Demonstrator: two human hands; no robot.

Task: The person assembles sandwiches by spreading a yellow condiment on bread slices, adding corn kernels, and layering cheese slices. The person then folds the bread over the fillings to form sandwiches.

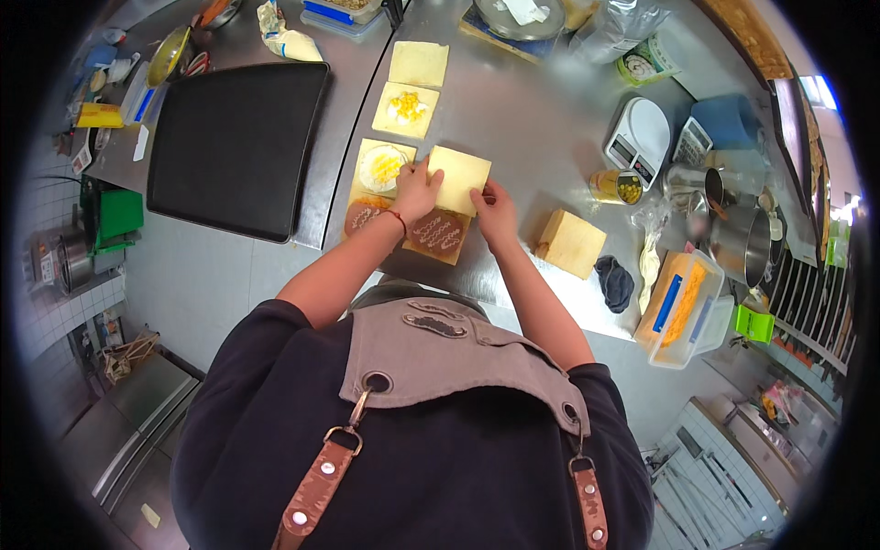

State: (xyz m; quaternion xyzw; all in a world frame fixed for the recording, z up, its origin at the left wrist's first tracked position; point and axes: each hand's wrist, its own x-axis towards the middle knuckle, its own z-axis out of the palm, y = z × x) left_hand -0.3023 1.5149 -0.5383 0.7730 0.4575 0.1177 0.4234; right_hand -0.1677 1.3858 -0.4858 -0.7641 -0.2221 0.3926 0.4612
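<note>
Both my hands are on a plain bread slice (462, 177) that lies over the upper part of a stack. My left hand (416, 191) holds its left edge, my right hand (496, 212) its lower right corner. Nearer me, ham slices with wavy white sauce lie on bread, one (437, 234) right of my left wrist and one (364, 216) to its left. A bread slice with a round white topping and yellow bits (379, 168) is left of my left hand. Farther off are a slice with corn kernels (407, 107) and a plain slice (419, 64).
A black baking tray (237, 148) lies at left. A bread stack (572, 244), a dark cloth (614, 283), an open can of corn (617, 188), a kitchen scale (639, 141) and a plastic container of orange shreds (680, 302) are at right. A piping bag (292, 41) lies beyond the tray.
</note>
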